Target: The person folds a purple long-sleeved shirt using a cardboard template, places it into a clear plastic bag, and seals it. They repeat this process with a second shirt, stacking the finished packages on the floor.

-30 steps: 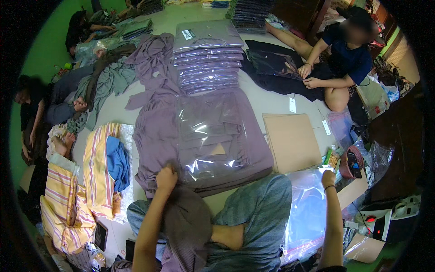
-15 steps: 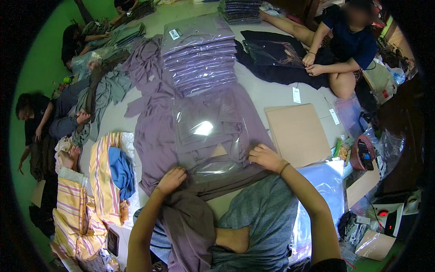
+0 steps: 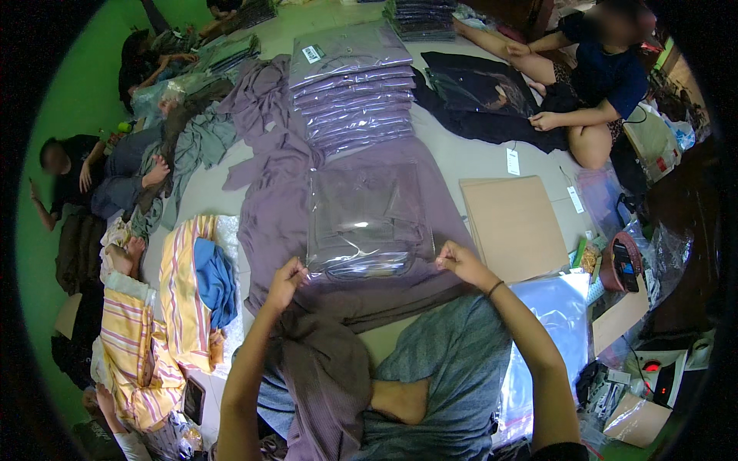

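Observation:
A clear plastic bag (image 3: 367,250) lies in front of me with a folded mauve-grey garment (image 3: 361,196) inside it. My left hand (image 3: 287,283) pinches the bag's near left corner between thumb and fingers. At the near right corner, my right hand (image 3: 464,266) pinches the plastic in the same way. The bag's near edge runs between the two hands and catches the light. Beneath it, loose mauve cloth (image 3: 269,207) is spread over the floor and reaches toward my crossed legs.
Beyond the bag rises a stack of bagged mauve garments (image 3: 350,92). Brown cardboard sheets (image 3: 515,227) lie right, above flat clear bags (image 3: 542,323). Striped yellow cloth (image 3: 184,292) lies left. A co-worker (image 3: 603,84) sits far right by a bagged black garment (image 3: 480,84); others sit left.
Both hands have gone from resting near the bag's lower edge to pinching its near corners. The bag's near edge looks straighter. The far-right co-worker's one hand has moved off the black garment.

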Demonstrator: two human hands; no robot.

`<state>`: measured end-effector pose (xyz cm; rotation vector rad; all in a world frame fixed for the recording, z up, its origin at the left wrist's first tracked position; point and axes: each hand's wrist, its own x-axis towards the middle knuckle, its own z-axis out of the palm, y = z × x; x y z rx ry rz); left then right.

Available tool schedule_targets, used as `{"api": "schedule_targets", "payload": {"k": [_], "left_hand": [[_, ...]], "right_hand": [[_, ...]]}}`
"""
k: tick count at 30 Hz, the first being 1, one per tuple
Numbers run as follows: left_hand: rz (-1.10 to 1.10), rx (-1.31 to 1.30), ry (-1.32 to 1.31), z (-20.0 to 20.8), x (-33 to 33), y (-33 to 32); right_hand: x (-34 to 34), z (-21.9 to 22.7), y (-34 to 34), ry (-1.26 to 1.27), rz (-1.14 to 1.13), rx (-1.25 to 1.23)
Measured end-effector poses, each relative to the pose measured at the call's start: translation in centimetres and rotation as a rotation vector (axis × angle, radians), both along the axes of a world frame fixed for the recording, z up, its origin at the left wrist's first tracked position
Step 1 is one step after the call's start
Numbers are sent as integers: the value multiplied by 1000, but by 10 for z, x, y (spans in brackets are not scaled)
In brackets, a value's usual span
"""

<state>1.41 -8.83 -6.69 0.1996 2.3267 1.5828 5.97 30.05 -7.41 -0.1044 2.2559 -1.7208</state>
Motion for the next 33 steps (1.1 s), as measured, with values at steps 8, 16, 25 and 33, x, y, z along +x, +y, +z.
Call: {"api": "schedule_targets", "payload": {"k": [8,16,25,33], "left_hand": [[385,-490,354,-20,13,43],[397,-652,260,-26,9,59],[360,-844,151,-37,-2,67],[588,-755,421,-4,13,65]], "right_hand": [[-2,-15,-20,-238,-366,97],[-2,-15,-29,-263,-405,320],[-13,-14,-49,-138,-348,811],[-17,8,-105,669,-256,1042]]}}
